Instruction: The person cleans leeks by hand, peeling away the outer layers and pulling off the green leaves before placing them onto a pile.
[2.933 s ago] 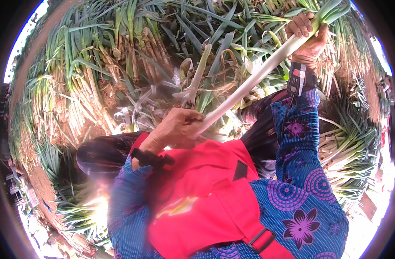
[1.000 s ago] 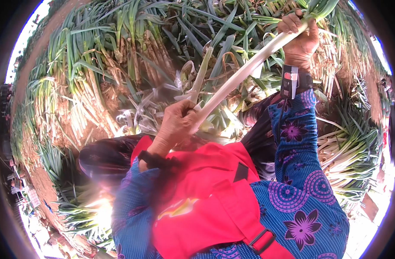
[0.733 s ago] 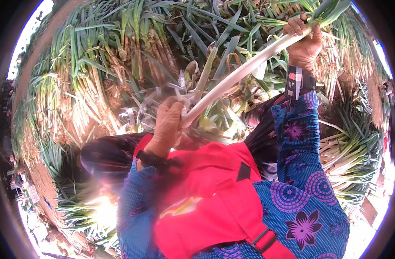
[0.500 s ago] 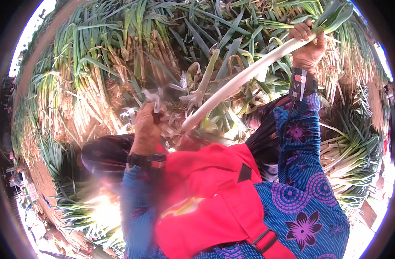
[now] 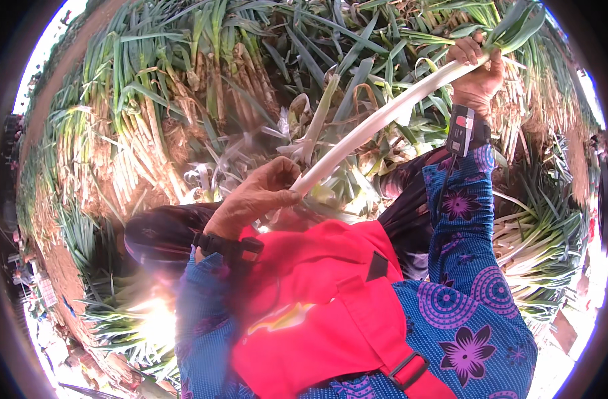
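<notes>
A long leek [image 5: 384, 120] with a clean white stalk runs diagonally from the middle of the view up to the top right. My right hand [image 5: 478, 70] grips it near the green leaves, at the upper end. My left hand [image 5: 257, 199] pinches the lower, root end of the white stalk just above my red apron [image 5: 317, 299]. A dark band sits on each wrist.
Piles of leeks with earthy roots and green tops [image 5: 184, 86] lie all around, at left, top and right [image 5: 550, 226]. Peeled leaf scraps [image 5: 304, 133] lie under the held stalk. Bare soil [image 5: 58, 73] shows at the far left.
My left hand swung out to the left away from the stalk, flinging off peelings, and has now come back to pinch the leek's lower end. The right hand kept its hold.
</notes>
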`<state>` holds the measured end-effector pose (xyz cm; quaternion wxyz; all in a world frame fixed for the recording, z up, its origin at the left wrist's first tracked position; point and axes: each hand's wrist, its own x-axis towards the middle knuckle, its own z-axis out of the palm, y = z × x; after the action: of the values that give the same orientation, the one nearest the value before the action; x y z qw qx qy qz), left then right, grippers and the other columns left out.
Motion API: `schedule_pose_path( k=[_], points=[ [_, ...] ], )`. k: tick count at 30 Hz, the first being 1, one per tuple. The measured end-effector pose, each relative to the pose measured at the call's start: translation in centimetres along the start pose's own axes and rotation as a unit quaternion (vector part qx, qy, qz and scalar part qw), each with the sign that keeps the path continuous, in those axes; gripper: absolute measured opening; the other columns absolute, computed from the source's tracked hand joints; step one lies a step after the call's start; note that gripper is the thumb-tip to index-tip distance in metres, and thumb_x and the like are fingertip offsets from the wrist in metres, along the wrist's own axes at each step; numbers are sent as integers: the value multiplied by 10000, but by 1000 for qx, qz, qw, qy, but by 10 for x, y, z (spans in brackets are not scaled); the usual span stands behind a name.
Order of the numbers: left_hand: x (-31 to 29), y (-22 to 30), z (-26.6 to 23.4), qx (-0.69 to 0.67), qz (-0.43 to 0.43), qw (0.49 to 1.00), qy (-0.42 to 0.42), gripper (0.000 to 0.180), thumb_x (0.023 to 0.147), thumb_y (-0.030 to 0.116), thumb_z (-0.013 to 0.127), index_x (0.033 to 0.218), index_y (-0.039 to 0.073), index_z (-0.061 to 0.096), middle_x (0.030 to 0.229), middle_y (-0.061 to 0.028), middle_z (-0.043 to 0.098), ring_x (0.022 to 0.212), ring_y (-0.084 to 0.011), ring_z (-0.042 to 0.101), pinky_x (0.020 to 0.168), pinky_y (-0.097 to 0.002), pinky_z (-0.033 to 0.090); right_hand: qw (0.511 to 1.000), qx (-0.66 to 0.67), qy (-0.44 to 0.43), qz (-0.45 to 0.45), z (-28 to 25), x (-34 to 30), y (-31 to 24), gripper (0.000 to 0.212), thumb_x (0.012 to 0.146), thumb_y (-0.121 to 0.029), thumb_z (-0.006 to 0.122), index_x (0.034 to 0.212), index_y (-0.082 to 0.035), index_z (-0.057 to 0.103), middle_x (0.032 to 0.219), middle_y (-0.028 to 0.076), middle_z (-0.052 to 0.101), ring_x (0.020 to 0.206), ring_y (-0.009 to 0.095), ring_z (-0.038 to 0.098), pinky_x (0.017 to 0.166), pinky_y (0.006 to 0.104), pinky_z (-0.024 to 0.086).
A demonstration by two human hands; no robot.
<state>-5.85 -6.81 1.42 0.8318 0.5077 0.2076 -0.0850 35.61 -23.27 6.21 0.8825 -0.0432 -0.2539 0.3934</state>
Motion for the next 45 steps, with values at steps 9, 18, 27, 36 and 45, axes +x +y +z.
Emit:
schedule_pose_path(
  k=[9,18,27,36,45],
  points=[
    [9,-8,-6,31,36,999,-17,347,773,48,763,988,76,492,912,19,504,823,-69,533,704,-219,446,998,6,62,-12,-6,-2,-4,362,882,-354,518,936,4,514,679,29,424,588,157,401,572,309,347],
    [4,-11,-1,173,41,980,90,261,778,-15,683,960,46,506,869,17,503,823,-60,527,682,-219,448,976,-124,176,-44,-5,-3,3,278,916,-298,550,882,-39,455,710,41,438,643,164,454,606,320,405],
    [7,-8,4,302,107,931,177,307,695,12,732,927,51,536,810,27,482,765,-66,460,680,-232,425,941,-154,300,-34,-17,-8,0,288,907,-263,603,828,-42,437,720,43,455,614,167,462,607,330,417],
    [7,-16,1,490,208,814,233,268,687,1,695,882,52,519,871,-126,533,771,-331,556,676,-392,461,887,-165,427,-62,-27,-2,6,250,893,-225,637,877,-57,453,713,52,467,608,207,488,600,369,452],
    [9,-10,-1,514,257,778,256,314,680,8,704,922,76,517,921,-115,522,829,-345,563,686,-415,464,898,-139,417,-31,-42,-6,-1,259,892,-222,643,895,-40,459,750,79,510,659,244,543,614,434,483]
  ],
)
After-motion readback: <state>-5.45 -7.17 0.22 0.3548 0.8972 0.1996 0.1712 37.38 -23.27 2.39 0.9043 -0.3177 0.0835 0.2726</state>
